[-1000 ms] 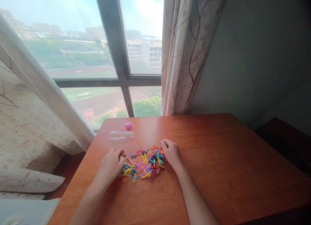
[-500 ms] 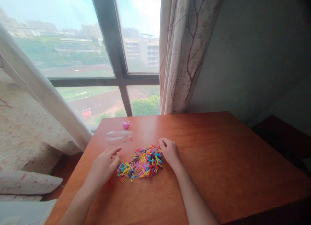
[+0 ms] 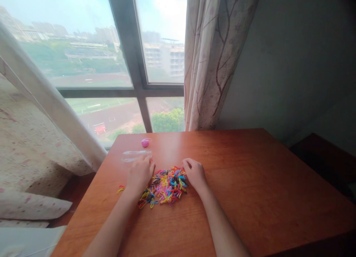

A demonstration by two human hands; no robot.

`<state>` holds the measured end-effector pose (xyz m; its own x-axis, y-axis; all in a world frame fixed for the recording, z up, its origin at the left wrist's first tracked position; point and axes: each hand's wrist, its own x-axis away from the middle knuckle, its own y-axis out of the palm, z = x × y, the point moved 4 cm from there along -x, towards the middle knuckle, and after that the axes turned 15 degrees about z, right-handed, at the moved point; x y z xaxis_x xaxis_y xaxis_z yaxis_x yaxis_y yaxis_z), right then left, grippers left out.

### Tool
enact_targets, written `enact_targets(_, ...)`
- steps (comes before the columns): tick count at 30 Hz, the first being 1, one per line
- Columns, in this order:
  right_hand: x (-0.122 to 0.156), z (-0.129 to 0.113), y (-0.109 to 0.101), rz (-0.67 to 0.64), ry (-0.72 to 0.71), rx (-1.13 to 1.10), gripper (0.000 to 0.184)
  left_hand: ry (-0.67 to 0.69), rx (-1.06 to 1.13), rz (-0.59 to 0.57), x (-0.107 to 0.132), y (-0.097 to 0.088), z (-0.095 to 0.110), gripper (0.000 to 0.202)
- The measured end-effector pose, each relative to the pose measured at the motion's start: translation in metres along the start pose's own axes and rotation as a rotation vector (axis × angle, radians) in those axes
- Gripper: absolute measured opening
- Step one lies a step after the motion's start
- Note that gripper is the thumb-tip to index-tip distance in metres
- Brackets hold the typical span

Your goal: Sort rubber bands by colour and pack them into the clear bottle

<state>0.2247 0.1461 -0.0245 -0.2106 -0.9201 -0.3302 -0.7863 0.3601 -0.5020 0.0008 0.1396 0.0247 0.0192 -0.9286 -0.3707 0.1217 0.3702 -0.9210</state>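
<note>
A heap of small coloured elastic hair ties [image 3: 168,186] lies on the wooden table, in yellow, red, blue, pink and black. My left hand [image 3: 140,173] reaches over the heap's left side, palm down with its fingers stretched forward. Its fingertips are at a small red hair tie [image 3: 151,160] by the corner of a clear plastic bag [image 3: 130,155]; whether they touch it is unclear. Beside the heap's right edge rests my right hand [image 3: 194,172], thumb and fingers curled together in a pinch. What it holds, if anything, is hidden.
Behind the bag sits a pink round object [image 3: 145,143] with a pale loop. A few yellow and red hair ties [image 3: 121,189] lie apart, left of my left forearm. The table [image 3: 250,186] stretches right; a window and curtains [image 3: 214,64] stand beyond its far edge.
My left hand has moved forward and right, from the heap's left side to the bag's corner. Loose ties left of the forearm have come into sight. My right hand has stayed put.
</note>
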Motion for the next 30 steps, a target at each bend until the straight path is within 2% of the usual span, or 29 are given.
enact_targets(7,0.000,0.002,0.001,0.003,-0.005,-0.004,0.030,-0.004,-0.064,0.010,-0.013,0.008,0.000,0.032)
enact_targets(12,-0.001,0.001,0.000,0.005,-0.007,0.002,0.030,-0.007,-0.019,-0.012,-0.017,0.010,-0.002,0.032)
enact_targets(18,0.000,0.001,0.000,0.004,-0.010,-0.002,0.030,0.141,0.223,-0.172,0.000,0.000,0.007,0.021)
enact_targets(22,0.000,0.001,0.000,0.005,-0.009,-0.001,0.029,0.203,0.372,-0.267,0.020,-0.012,0.006,0.026)
enact_targets(24,0.000,0.001,0.000,0.004,-0.011,-0.001,0.029,0.126,0.419,-0.261,0.029,-0.017,-0.013,0.033)
enact_targets(26,0.000,0.001,0.000,0.006,-0.012,-0.001,0.029,-0.007,0.324,-0.173,0.039,-0.020,-0.046,0.036)
enact_targets(28,0.000,0.001,0.000,0.009,-0.013,-0.001,0.029,-0.083,0.173,-0.121,0.050,-0.022,-0.083,0.038)
enact_targets(30,0.000,0.001,0.000,0.010,-0.015,-0.001,0.028,-0.053,0.139,-0.142,0.060,-0.022,-0.111,0.044)
